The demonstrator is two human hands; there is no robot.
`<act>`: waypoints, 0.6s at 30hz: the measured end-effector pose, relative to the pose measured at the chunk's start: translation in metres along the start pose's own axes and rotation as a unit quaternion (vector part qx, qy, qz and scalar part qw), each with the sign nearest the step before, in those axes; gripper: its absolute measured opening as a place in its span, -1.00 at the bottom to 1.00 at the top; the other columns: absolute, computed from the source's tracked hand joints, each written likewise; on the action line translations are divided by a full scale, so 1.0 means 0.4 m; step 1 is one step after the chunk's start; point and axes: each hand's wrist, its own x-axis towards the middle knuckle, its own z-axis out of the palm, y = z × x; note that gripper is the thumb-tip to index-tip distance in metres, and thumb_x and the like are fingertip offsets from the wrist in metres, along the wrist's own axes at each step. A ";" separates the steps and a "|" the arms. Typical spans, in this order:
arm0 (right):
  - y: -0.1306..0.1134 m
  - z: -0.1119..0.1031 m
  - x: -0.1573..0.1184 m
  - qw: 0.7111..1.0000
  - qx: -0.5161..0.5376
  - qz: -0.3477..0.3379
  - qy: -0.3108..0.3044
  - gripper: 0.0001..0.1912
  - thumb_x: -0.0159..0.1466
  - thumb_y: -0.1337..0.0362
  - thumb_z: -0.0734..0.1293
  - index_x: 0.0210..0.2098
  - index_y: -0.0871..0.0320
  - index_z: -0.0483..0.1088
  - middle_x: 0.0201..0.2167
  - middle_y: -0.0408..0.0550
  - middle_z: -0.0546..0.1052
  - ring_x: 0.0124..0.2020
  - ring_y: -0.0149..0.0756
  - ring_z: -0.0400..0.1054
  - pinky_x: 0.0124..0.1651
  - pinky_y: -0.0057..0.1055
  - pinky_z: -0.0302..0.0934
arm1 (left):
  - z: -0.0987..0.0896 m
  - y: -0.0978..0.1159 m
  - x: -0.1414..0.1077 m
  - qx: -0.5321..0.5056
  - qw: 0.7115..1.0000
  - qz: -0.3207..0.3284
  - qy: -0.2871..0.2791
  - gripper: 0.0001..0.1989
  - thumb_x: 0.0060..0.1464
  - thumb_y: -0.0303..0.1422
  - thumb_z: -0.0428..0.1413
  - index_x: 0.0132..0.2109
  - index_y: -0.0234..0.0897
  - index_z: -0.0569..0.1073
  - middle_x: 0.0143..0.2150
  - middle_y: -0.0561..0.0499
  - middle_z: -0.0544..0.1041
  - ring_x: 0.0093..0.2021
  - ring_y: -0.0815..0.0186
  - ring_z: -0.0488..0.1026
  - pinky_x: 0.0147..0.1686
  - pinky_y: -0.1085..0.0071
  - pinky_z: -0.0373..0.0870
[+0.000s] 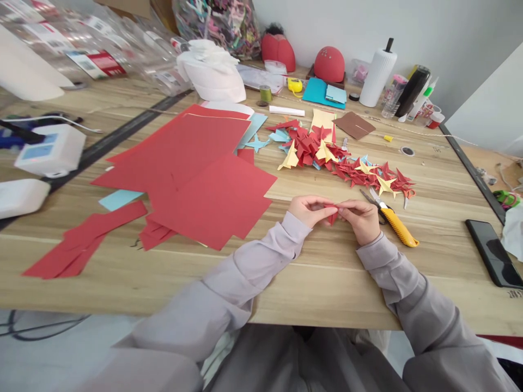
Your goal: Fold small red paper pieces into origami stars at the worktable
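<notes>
Between my two hands, just above the table near its front, is a small piece of folded red paper [332, 217]. My left hand [309, 210] pinches its left side with thumb and fingers. From the other side my right hand [360, 218] pinches the same piece, the fingertips of both hands meeting at its top. Fingers hide most of the paper's shape. Right beside my right hand lie a yellow utility knife [398, 226] and dark-handled scissors, partly covered. Behind the hands spreads a pile of folded red paper stars [310, 148], with some yellow stars [385, 185] and light blue ones among them.
Large red paper sheets [212, 185] overlap to the left, with red paper strips [81, 242] farther left. A black phone [494, 253] lies at the right edge. Along the back stand a white bottle [378, 76], a yellow tape measure [295, 85] and a blue pad [316, 91].
</notes>
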 end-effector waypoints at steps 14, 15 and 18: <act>-0.001 0.000 0.003 0.998 -0.013 0.054 -0.040 -0.82 -0.02 0.18 0.45 -0.52 0.15 0.46 -0.62 -0.18 0.48 -0.58 -0.45 0.31 -0.48 -0.47 0.22 | -0.013 -0.014 0.006 0.089 0.992 0.077 0.046 -0.69 -0.45 -0.33 0.33 -0.45 -0.40 0.51 -0.53 -0.05 0.54 -0.56 0.34 0.46 -0.56 0.45 0.42; 0.000 0.000 0.003 0.998 -0.015 0.052 -0.037 -0.82 -0.02 0.17 0.45 -0.53 0.15 0.46 -0.63 -0.18 0.47 -0.58 -0.45 0.30 -0.49 -0.47 0.22 | -0.012 -0.014 0.006 0.088 0.992 0.076 0.045 -0.68 -0.45 -0.33 0.33 -0.44 -0.40 0.51 -0.53 -0.05 0.54 -0.56 0.34 0.46 -0.56 0.46 0.42; 0.004 -0.003 0.004 0.998 -0.019 0.045 -0.029 -0.81 -0.02 0.16 0.45 -0.52 0.15 0.46 -0.63 -0.18 0.46 -0.59 -0.46 0.29 -0.51 -0.48 0.19 | -0.010 -0.014 0.006 0.065 0.995 0.068 0.028 -0.62 -0.44 -0.31 0.33 -0.38 -0.41 0.51 -0.52 -0.06 0.55 -0.57 0.33 0.46 -0.59 0.44 0.42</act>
